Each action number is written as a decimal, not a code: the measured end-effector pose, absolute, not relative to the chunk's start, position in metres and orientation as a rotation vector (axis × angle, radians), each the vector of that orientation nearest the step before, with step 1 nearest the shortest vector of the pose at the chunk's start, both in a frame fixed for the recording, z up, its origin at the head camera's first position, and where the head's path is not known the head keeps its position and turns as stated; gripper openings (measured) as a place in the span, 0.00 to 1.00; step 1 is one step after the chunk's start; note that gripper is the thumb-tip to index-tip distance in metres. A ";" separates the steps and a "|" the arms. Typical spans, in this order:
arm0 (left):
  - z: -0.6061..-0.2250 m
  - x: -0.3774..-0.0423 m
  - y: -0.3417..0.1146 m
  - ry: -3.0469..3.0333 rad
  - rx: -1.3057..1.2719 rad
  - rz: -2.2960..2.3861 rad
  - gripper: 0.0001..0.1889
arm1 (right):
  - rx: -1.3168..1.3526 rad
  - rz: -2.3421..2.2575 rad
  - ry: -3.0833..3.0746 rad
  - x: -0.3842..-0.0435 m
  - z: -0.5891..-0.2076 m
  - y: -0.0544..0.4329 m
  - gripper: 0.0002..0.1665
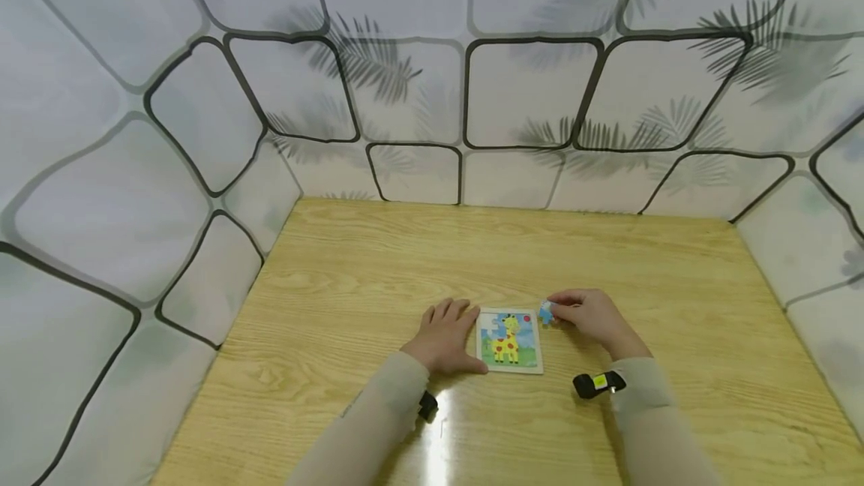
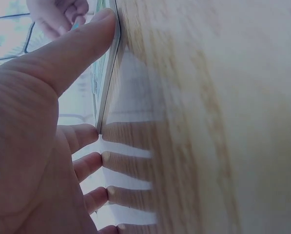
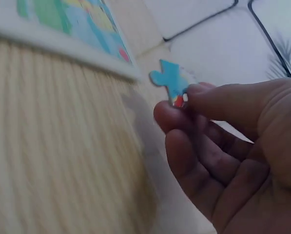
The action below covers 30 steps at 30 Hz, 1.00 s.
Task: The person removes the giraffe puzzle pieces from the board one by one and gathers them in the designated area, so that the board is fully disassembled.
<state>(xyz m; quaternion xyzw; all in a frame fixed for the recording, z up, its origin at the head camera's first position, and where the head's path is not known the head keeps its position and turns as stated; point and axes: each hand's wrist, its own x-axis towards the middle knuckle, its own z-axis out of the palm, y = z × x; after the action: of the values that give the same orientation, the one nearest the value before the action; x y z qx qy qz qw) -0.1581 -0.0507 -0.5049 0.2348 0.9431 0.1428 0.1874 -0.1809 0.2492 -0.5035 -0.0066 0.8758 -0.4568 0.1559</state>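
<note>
A square giraffe jigsaw puzzle (image 1: 526, 357) in a pale frame lies on the table between the hands. Near its upper left corner a pale, piece-shaped gap shows. My left hand (image 1: 445, 337) rests at the puzzle's left side with fingers spread; in the left wrist view its thumb (image 2: 82, 46) lies on the frame's edge and the index fingertip touches a corner. Just off the puzzle's upper right corner, my right hand (image 1: 595, 317) pinches a blue puzzle piece (image 3: 169, 78) between thumb and index finger. The piece, with a little red on it, is held above the table.
The wooden table (image 1: 337, 268) is bounded at the back and sides by pale fabric walls (image 1: 418, 111) with dark outlines and leaf prints. Dark wrist straps (image 1: 598, 383) sit on both sleeves.
</note>
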 end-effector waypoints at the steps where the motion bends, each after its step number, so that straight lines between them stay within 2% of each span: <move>1: -0.505 -0.158 -0.051 2.654 0.659 0.404 0.56 | -0.041 -1.249 2.530 -0.181 -0.501 0.254 0.20; 5: -0.504 -0.158 -0.052 2.657 0.654 0.395 0.56 | -0.132 -1.050 2.590 -0.185 -0.495 0.271 0.18; 12: -0.502 -0.158 -0.050 2.651 0.645 0.414 0.56 | -0.162 -1.046 2.504 -0.192 -0.498 0.281 0.11; 20: -0.501 -0.160 -0.048 2.649 0.676 0.396 0.56 | -0.212 -0.941 2.587 -0.190 -0.497 0.283 0.11; 25: -0.499 -0.159 -0.049 2.639 0.661 0.415 0.56 | -0.211 -0.911 2.642 -0.192 -0.503 0.275 0.10; 30: -0.498 -0.156 -0.049 2.631 0.655 0.438 0.55 | -0.306 -0.917 2.741 -0.189 -0.503 0.247 0.07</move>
<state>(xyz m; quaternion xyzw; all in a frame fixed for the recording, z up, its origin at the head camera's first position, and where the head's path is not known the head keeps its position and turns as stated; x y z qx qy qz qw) -0.1564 -0.0490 -0.4982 0.2339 0.9393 0.1565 0.1963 -0.1886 0.2473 -0.5031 -0.1046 0.9365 -0.3134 0.1174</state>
